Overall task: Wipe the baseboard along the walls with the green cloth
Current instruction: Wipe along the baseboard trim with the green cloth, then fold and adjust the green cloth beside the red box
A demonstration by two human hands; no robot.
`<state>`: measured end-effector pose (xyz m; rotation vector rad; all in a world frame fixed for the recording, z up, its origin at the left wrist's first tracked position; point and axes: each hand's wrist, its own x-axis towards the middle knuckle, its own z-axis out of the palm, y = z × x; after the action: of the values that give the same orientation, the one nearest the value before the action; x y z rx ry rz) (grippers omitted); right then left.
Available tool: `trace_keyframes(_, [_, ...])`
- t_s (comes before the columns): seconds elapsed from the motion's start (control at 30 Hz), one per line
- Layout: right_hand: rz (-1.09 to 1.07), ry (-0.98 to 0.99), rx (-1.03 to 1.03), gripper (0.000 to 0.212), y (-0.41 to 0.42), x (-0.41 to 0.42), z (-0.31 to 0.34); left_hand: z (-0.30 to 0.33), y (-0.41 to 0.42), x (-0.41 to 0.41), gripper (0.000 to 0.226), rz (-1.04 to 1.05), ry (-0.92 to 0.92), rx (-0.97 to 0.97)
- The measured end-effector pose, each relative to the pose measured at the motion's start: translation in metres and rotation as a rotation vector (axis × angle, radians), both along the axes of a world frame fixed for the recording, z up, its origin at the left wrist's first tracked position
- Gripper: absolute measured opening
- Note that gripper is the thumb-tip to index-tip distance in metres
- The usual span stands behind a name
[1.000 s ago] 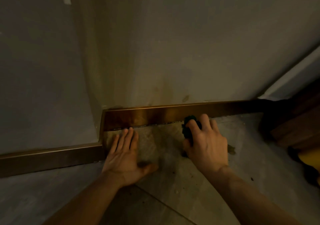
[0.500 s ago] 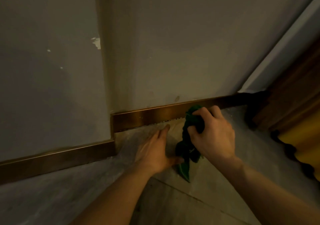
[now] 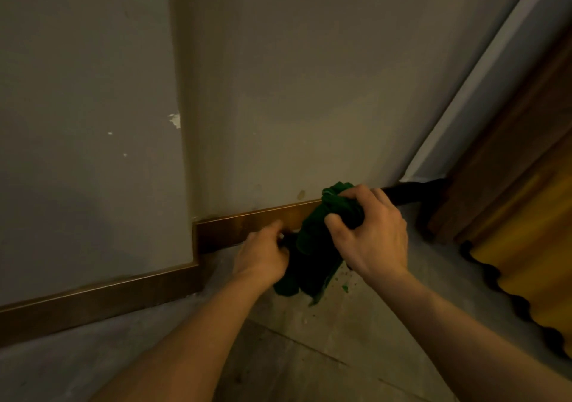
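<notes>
Our left hand (image 3: 263,254) has left the floor; both hands' fingers now grip the cloth (image 3: 312,247), regathering it before more baseboard (image 3: 241,231).

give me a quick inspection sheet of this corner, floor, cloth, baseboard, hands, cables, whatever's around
surface: grey floor, dusty, small specks near the cloth
job's things: green cloth bunched and hanging, held in front of the brown baseboard; baseboard steps around a wall corner
clutter: nothing seen beyond floor specks
grippers: right hand grips the top of the cloth; left hand pinches its lower part
cables: nothing seen
surroundings: grey wall with chipped paint; wooden frame and yellow wavy-edged item at right
</notes>
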<state>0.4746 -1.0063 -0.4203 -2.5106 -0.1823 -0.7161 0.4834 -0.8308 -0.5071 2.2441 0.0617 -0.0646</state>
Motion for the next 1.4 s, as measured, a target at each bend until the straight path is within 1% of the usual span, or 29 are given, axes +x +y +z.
trace_keyframes(0.1, [0.026, 0.094, -0.014, 0.03, -0.009, 0.002, -0.008, 0.018, 0.006, 0.001, 0.029, 0.0, -0.039, -0.183])
trace_keyframes(0.17, [0.052, 0.159, -0.039, 0.03, -0.013, 0.004, -0.015, 0.029, 0.009, -0.003, 0.028, -0.021, -0.074, -0.177])
trace_keyframes(0.3, [0.121, 0.263, -0.046, 0.031, -0.018, 0.01, -0.023, 0.039, 0.021, -0.009, 0.028, -0.058, -0.151, -0.004])
trace_keyframes(0.37, [0.17, 0.318, -0.029, 0.031, -0.021, 0.014, -0.025, 0.044, 0.026, -0.009, 0.03, -0.039, -0.181, 0.069])
trace_keyframes(0.47, [0.254, 0.393, -0.003, 0.032, -0.024, 0.02, -0.027, 0.056, 0.03, -0.007, 0.027, 0.008, -0.194, 0.097])
trace_keyframes(0.53, [0.256, 0.407, -0.035, 0.034, -0.026, 0.019, -0.026, 0.066, 0.031, -0.008, 0.025, 0.019, -0.186, 0.138])
trace_keyframes(0.67, [0.208, 0.399, -0.158, 0.033, -0.03, 0.012, -0.014, 0.087, 0.032, -0.016, 0.019, -0.02, -0.155, 0.334])
trace_keyframes(0.77, [0.217, 0.446, -0.213, 0.036, -0.034, 0.001, 0.008, 0.112, 0.03, -0.025, 0.023, -0.051, -0.119, 0.429])
trace_keyframes(0.9, [0.241, 0.446, -0.259, 0.036, -0.039, -0.009, 0.058, 0.161, 0.024, -0.032, 0.023, -0.08, -0.043, 0.496])
trace_keyframes(1.07, [0.224, 0.501, -0.294, 0.033, -0.044, -0.019, 0.148, 0.249, 0.015, -0.041, 0.021, -0.112, 0.011, 0.512])
trace_keyframes(1.27, [0.201, 0.548, -0.316, 0.033, -0.045, -0.034, 0.291, 0.381, 0.003, -0.052, 0.014, -0.136, 0.072, 0.486])
trace_keyframes(1.4, [0.202, 0.557, -0.329, 0.033, -0.048, -0.044, 0.397, 0.489, -0.004, -0.06, 0.014, -0.154, 0.085, 0.502])
